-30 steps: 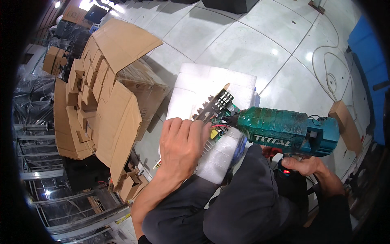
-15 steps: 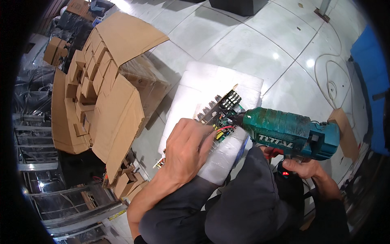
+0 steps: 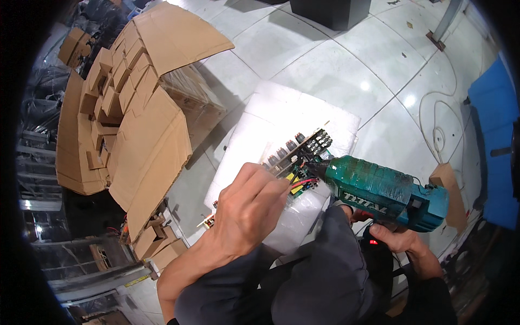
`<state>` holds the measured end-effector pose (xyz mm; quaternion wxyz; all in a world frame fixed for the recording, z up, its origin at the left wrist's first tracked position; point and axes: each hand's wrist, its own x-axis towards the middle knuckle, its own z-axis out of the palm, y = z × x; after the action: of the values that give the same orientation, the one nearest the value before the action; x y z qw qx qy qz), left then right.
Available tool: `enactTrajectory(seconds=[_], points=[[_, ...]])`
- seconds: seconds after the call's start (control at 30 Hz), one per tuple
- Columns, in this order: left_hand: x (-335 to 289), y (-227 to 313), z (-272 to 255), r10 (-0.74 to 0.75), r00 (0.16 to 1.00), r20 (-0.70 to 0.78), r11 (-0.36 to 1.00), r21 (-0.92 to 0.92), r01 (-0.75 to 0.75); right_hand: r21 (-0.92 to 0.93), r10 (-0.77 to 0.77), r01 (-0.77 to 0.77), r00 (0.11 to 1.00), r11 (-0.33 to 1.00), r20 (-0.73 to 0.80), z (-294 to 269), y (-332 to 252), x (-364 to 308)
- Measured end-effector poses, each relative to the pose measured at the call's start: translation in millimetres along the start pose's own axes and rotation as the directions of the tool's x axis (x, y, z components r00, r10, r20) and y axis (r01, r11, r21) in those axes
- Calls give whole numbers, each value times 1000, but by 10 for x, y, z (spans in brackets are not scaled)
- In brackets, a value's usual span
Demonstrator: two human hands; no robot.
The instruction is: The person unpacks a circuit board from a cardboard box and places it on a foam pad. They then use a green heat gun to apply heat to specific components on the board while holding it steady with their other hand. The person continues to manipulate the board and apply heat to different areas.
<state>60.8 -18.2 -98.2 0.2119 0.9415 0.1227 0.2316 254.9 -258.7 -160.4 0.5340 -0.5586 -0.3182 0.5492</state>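
Observation:
A circuit board with black, green and yellow parts and red and black wires lies on a white foam block. My left hand is over the board's near-left part, its fingers curled together at the wires; what they pinch is hidden. In my right hand is a teal hot glue gun, gripped by its handle near a red trigger. The gun's dark tapered nozzle points left at the parts on the board, close to my left fingertips.
At left stands an open cardboard box full of small cartons. Smaller cardboard pieces lie below it. On the tiled floor at right are a pale cable, a cardboard piece and a blue container. A dark box stands beyond.
My left fingers have curled in more tightly over the board. The glue gun stays in my right hand with its nozzle at the board. The whole view has shifted slightly.

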Motion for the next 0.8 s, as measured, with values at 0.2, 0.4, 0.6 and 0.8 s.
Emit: enactTrajectory(seconds=[0.2,0.4,0.6,0.8], points=[[-30,-43,50,49,999,-1,998,-37,-49,-95,-6,6,1000,995,0,-34,-14,-36],[-63,-74,75,66,998,-4,997,-47,-66,-118,-70,64,996,991,-50,28,-31,-11],[-80,-82,64,66,997,28,998,-24,-65,-68,-84,78,993,995,-89,79,-40,2],[-97,-105,52,73,993,87,997,6,-74,-55,-43,37,991,998,-126,84,-32,-22]])
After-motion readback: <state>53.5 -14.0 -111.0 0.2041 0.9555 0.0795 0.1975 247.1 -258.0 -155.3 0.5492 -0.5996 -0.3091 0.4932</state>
